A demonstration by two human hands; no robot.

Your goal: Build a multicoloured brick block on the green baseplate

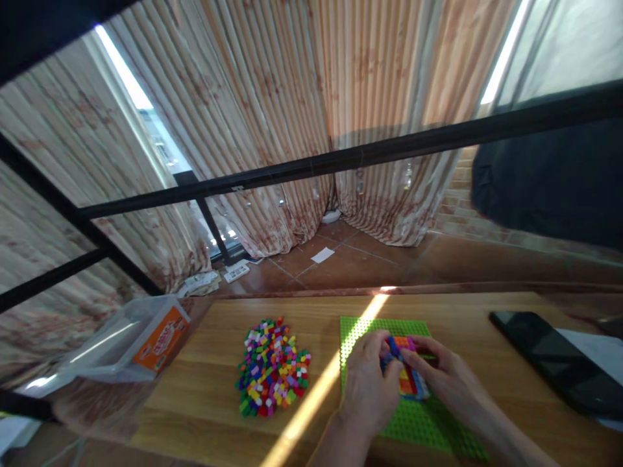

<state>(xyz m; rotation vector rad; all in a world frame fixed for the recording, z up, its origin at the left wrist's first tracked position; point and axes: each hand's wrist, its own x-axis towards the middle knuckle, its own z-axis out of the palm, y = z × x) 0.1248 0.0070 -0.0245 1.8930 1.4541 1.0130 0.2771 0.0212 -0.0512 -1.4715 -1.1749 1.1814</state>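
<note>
A green studded baseplate [350,327] lies on the wooden table under both hands. On it is a flat patch of small toy bricks [407,383], with orange, yellow, red, blue and pink ones showing. My left hand [372,383] is closed at the patch's left side, with thumb and fingers curled about a blue toy brick [393,347]. From the right, my right hand [445,373] reaches over the patch, thumb and forefinger drawn together beside the blue brick. Whatever lies between those right fingertips is hidden. The fingers cover part of the patch.
Left of the baseplate, a heap of loose coloured bricks [272,370] lies on the wooden table [209,376]. A dark phone-like slab [555,357] rests at the right over white paper [596,353]. A clear plastic box [121,344] with an orange label stands beyond the table's left edge.
</note>
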